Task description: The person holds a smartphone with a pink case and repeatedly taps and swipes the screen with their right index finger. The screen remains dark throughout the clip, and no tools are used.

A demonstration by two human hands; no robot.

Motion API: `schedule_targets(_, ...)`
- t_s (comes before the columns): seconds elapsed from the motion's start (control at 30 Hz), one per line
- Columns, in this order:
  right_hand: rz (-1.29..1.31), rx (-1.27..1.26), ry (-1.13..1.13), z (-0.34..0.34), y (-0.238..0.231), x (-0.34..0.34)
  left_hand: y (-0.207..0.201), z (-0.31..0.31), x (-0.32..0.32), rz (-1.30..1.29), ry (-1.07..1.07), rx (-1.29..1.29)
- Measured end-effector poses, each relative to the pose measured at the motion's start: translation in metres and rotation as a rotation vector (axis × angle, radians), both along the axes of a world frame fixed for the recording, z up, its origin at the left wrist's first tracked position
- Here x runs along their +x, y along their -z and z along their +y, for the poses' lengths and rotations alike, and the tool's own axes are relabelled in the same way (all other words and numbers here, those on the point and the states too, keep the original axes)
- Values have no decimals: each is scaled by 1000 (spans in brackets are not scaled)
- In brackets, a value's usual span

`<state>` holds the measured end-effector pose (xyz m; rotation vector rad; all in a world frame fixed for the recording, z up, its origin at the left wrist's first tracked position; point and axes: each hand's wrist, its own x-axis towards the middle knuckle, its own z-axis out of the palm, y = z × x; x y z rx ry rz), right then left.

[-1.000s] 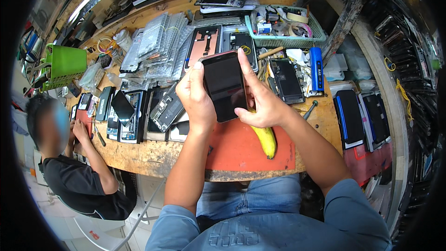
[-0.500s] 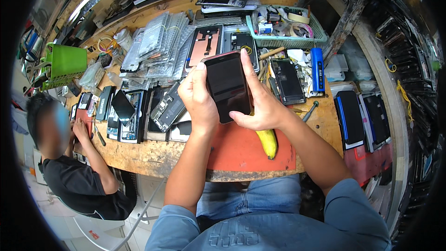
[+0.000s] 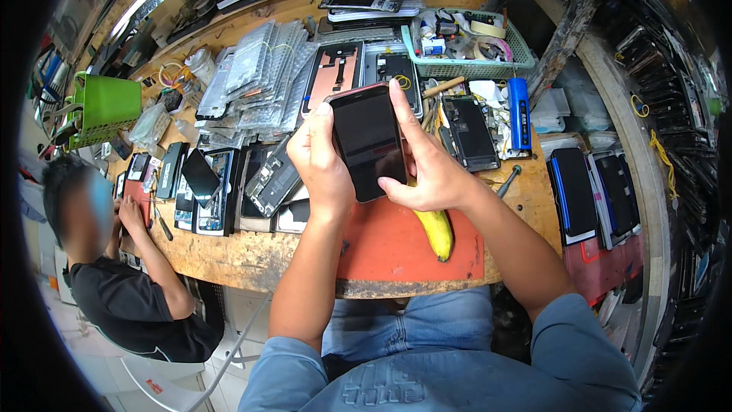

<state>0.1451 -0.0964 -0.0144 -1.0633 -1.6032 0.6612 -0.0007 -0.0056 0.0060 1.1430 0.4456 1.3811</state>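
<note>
A: What is the work laid out on?

B: A worn wooden desk (image 3: 229, 261), with an orange-red mat (image 3: 381, 253) spread at its near edge. Toward the back, a pale green basket (image 3: 473, 69) is set down, with loose oddments heaped in it.

A: And what is being held?

B: The left hand (image 3: 320, 172) and the right hand (image 3: 433, 175) are both clamped on one smartphone (image 3: 369, 141), which is raised above the far part of the mat. Its left edge is gripped, one thumb being placed near the upper corner; its right edge is braced by an extended index finger, and the other thumb is laid low on the dark screen.

A: How should it be expected to handle?

B: Light and stiff, most likely, but slippery across the glass and easily cracked if dropped. It is best taken by the two long edges, with the screen's middle left unpressed. The material of the back cannot be told.

A: Is anything smaller seen nearby?

B: A yellow banana (image 3: 435, 235) is rested on the mat, its upper end hidden by the right hand. Beyond that forearm, a slim screwdriver (image 3: 509, 181) is laid.
</note>
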Motion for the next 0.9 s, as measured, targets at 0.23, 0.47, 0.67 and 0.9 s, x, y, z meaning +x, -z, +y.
schedule_targets(0.23,70,-17,85,-7,-3,1,2,0,-1,17,-8,3)
schedule_targets(0.47,95,196,173,2,15,-4,1,-5,4,47,-40,41)
schedule_targets(0.67,53,95,178,-6,5,-3,5,-1,5,68,-73,57)
schedule_targets(0.9,70,99,154,-4,6,-4,5,0,2,99,-102,61)
